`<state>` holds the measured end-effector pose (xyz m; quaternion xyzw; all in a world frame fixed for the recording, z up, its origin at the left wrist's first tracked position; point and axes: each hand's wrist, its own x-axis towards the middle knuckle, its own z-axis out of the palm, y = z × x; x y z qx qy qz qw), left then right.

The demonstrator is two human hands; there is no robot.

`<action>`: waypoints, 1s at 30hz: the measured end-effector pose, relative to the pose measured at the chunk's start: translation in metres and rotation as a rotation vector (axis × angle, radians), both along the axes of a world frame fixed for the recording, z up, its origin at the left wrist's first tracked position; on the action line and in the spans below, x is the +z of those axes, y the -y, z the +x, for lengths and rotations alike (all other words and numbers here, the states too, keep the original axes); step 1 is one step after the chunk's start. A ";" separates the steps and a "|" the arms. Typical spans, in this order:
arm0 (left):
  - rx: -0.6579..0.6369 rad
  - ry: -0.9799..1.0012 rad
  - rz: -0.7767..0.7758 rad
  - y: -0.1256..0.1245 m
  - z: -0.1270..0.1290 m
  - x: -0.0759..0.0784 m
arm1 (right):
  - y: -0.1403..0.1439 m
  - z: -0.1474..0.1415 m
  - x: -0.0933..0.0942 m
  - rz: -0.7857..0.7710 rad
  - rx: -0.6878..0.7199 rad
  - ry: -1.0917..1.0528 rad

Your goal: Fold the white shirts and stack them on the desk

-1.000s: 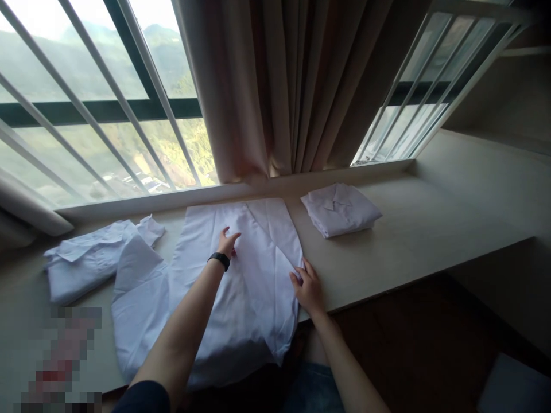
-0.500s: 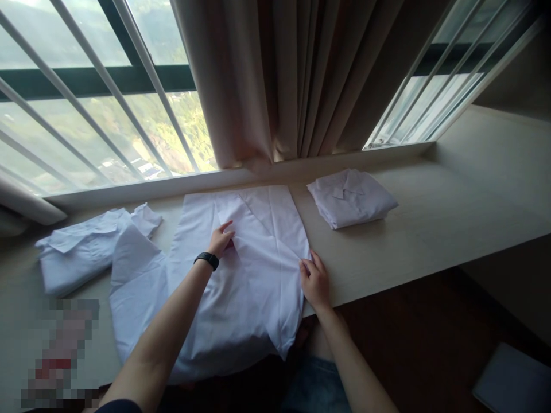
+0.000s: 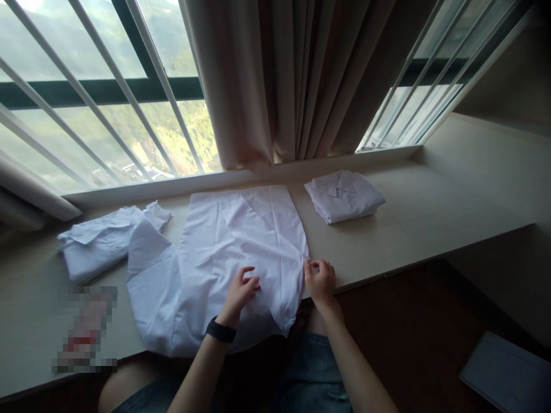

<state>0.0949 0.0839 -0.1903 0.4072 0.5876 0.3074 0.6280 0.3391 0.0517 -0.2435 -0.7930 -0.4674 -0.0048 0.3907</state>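
A white shirt [image 3: 241, 235] lies spread out on the pale counter, with creases across it and its near edge hanging over the front. My left hand [image 3: 241, 291], with a black band at the wrist, hovers over the shirt's lower middle, fingers loosely curled and apart, holding nothing. At the shirt's right edge, my right hand [image 3: 321, 281] pinches the fabric between thumb and fingertips. Part of the cloth on the left reaches a folded white shirt [image 3: 94, 246]. Another folded white shirt [image 3: 344, 198], collar showing, rests to the right.
The counter [image 3: 413, 223] runs below barred windows and a beige curtain [image 3: 297, 80]. A blurred-out item [image 3: 86, 332] lies at the left front. My knees are under the counter edge. A flat grey object [image 3: 508, 367] is at the lower right, above the dark floor.
My left hand has drawn back toward me from the upper middle of the shirt to its lower middle. My right hand stays at the right edge. The view has shifted slightly.
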 end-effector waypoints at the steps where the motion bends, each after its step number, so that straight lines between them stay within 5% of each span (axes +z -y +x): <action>1: -0.073 -0.014 -0.012 0.014 0.001 0.000 | 0.014 -0.005 0.004 -0.077 0.032 -0.003; 8: -0.377 -0.005 -0.071 0.061 0.019 0.000 | 0.079 -0.042 0.009 -0.329 0.138 -0.190; 18: -0.391 0.071 -0.107 0.082 0.031 -0.030 | 0.078 -0.041 -0.009 -0.337 0.076 -0.202; 24: -0.453 0.077 -0.022 0.096 0.018 -0.029 | 0.076 -0.044 -0.010 -0.358 0.086 -0.167; 27: -0.303 -0.023 0.180 0.108 -0.014 -0.021 | 0.081 -0.044 -0.015 -0.298 0.078 -0.134; 30: 0.111 -0.237 0.378 0.114 -0.068 -0.007 | 0.079 -0.053 -0.011 -0.136 0.046 0.029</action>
